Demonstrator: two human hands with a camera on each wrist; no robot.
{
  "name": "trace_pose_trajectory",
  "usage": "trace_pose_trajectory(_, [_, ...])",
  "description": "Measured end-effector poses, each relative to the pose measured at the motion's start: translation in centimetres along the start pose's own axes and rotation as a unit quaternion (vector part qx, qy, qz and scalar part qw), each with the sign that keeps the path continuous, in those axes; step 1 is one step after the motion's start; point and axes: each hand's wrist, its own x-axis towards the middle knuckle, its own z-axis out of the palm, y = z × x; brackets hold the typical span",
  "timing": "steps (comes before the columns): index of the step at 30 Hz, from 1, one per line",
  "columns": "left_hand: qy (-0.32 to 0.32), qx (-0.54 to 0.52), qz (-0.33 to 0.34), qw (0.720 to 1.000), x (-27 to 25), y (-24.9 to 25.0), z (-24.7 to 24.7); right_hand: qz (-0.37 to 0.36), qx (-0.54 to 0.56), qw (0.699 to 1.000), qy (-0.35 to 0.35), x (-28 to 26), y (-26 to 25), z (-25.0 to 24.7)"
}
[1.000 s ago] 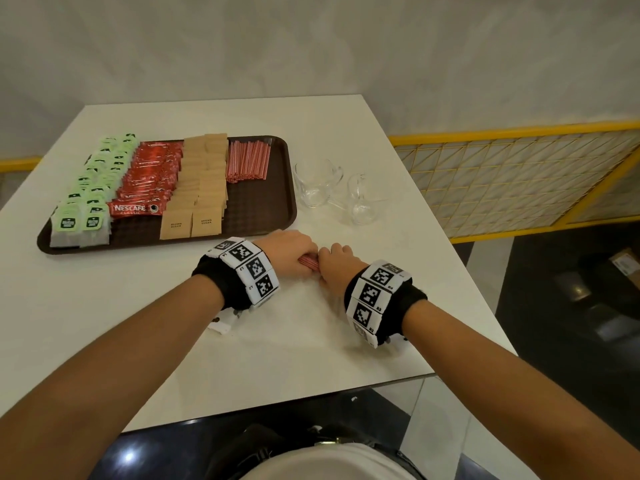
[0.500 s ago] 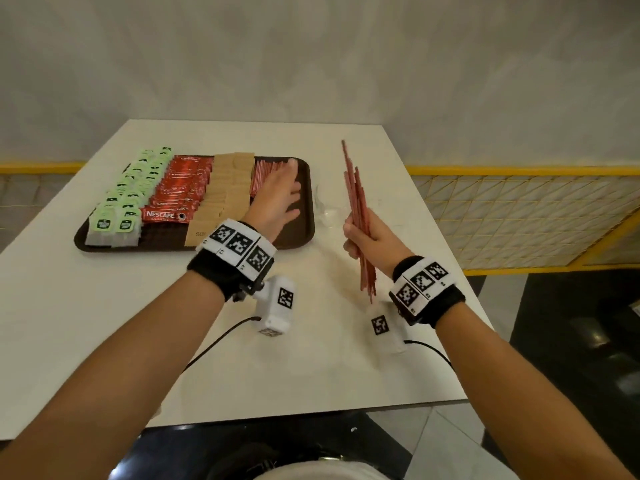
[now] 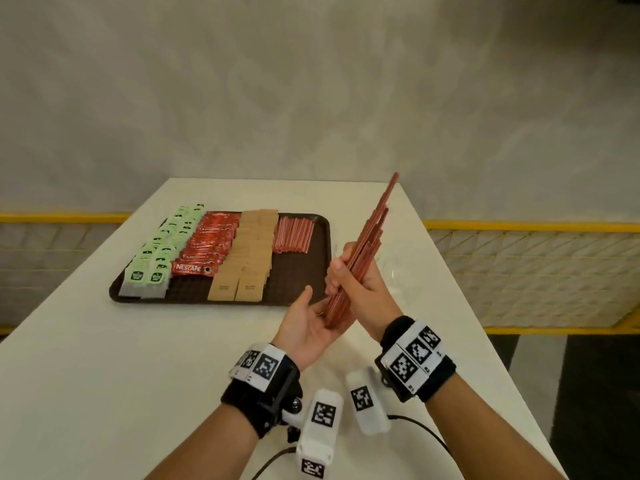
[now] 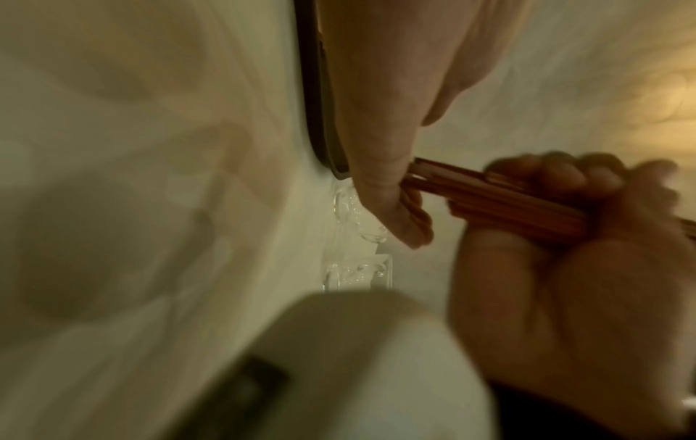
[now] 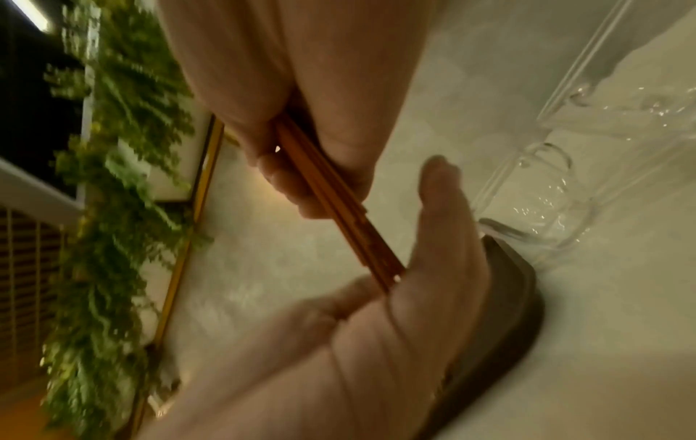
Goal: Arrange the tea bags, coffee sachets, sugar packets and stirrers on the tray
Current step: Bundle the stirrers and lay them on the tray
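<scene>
Head view: my left hand (image 3: 311, 323) now swings back, palm flat under the stirrers (image 3: 360, 258) my right hand (image 3: 360, 289) grips, squaring them for the tray (image 3: 322, 244).

- One brown tray (image 3: 322, 258) sits on one white table (image 3: 104, 341).
- Four rows of things lie on the tray: green tea bags (image 3: 162, 251), red coffee sachets (image 3: 211, 244), brown sugar packets (image 3: 249, 258) and red stirrers (image 3: 294, 233). Each row has too many to count.
- Two clear glass cups (image 5: 587, 166) stand just right of the tray.
- Two hands are up near the tray, with one bunch of stirrers (image 3: 360, 258) between them.
</scene>
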Motion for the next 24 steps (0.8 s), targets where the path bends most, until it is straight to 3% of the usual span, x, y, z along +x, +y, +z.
trace_pose_trajectory(5, [0.012,-0.026,0.047,0.998,-0.9,0.4,-1.0,0.048,-0.062,0.996,-0.033,0.4,1.3,2.6])
trace_pose_trajectory(15, [-0.004,-0.100,0.091,0.991,-2.5,3.6,-4.8,0.113,-0.039,0.991,-0.059,2.1,3.4,7.9])
trace_pose_trajectory(24, [-0.020,-0.062,0.122,0.990,-3.5,8.8,-7.7,0.130,-0.020,0.987,-0.097,4.8,3.7,13.2])
